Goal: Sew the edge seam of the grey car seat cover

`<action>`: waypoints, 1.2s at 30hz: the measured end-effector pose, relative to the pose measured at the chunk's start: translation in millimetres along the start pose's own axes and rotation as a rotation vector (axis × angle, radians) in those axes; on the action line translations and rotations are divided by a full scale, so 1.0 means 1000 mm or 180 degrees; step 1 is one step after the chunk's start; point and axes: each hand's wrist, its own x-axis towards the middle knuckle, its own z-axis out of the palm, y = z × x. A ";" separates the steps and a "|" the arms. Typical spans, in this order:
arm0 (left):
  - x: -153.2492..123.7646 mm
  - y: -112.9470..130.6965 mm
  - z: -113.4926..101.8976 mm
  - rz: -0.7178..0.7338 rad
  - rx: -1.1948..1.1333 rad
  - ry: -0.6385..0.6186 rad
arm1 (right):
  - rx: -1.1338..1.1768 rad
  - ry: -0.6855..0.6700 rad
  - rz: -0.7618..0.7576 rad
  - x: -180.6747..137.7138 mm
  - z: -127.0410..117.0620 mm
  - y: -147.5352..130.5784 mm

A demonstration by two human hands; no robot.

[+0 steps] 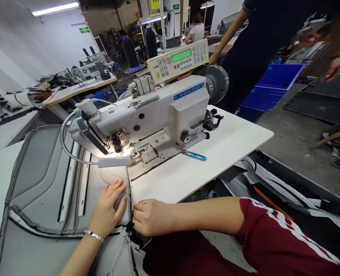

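A large grey padded seat cover [46, 153] with dark piped edges spreads over the left of the table and runs under the needle area of a white sewing machine [158, 107]. My left hand [111, 203] lies on the cover in front of the needle, palm down, fingers stretched out. At the cover's right edge, my right hand [149, 216] has its fingers curled in a pinch on the edging. Its fingertips are partly hidden. The machine's lamp [114, 161] lights the sewing spot; the presser foot is mostly hidden behind it.
Blue thread snips [194, 155] lie on the white tabletop [170, 180]. A control panel [178, 61] sits on top of the machine. Behind the machine stands another person [262, 50] in dark clothes. Dark and light material pieces [273, 184] hang at the right below the table.
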 end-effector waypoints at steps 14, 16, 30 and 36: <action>0.026 -0.015 0.020 0.0000 0.0140 0.0318 | 0.0058 -0.0053 -0.0091 0.012 0.005 0.017; 0.030 -0.018 0.022 -0.0006 0.0180 0.0328 | 0.0015 -0.0008 -0.0093 0.013 0.007 0.022; 0.053 -0.016 0.008 -0.0074 0.0254 0.0212 | 0.0354 -0.1230 0.0279 0.010 0.017 0.031; 0.024 -0.011 -0.038 0.0568 -0.0005 -0.0656 | 0.0434 -0.1342 0.0320 0.005 0.008 0.026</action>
